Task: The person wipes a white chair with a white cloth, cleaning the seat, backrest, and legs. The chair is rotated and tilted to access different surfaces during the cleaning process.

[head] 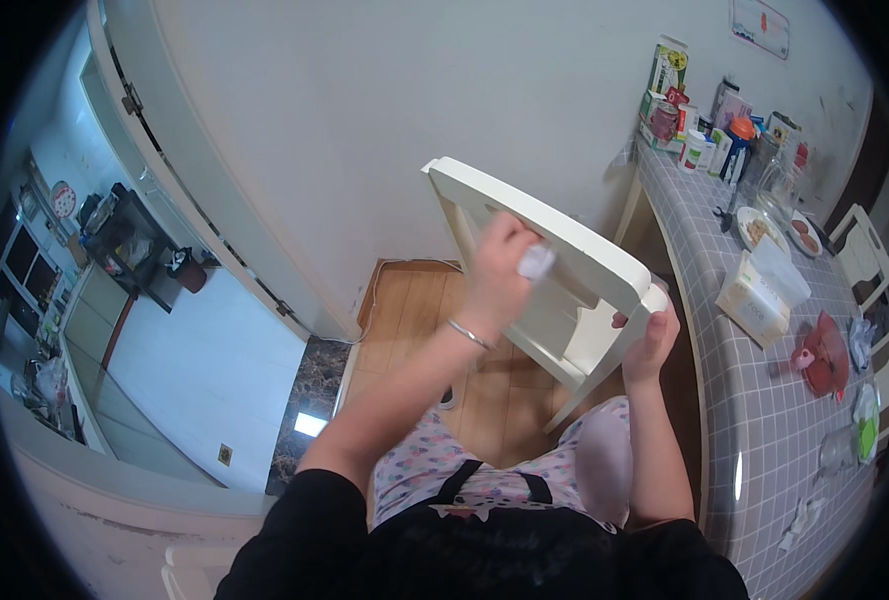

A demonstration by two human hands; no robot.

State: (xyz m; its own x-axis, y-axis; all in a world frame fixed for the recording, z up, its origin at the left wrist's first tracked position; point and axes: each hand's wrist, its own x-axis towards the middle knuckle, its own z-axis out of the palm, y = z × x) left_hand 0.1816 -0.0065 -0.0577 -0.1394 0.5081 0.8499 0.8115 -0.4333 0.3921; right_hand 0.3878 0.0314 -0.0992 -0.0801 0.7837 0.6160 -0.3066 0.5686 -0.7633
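Observation:
A white wooden chair point(542, 199) is before me, its backrest facing me and tilted. My left hand point(500, 266), with a silver bracelet at the wrist, is at the chair's backrest. It holds a crumpled white tissue point(536, 261), slightly blurred; whether the tissue touches the chair I cannot tell. At the right end of the backrest, my right hand point(650, 334) grips the upright near the top corner, thumb toward me. Part of the chair's seat point(593, 337) shows through the gap in the back, and most of the legs are hidden.
To the right stands a table point(722, 420) with a checked cloth, bearing a tissue pack point(759, 296), plates of food point(761, 227), bottles and boxes point(692, 142). A folded door point(211, 172) and a dark stone threshold point(317, 390) lie left. A white cable point(373, 307) runs along the wall.

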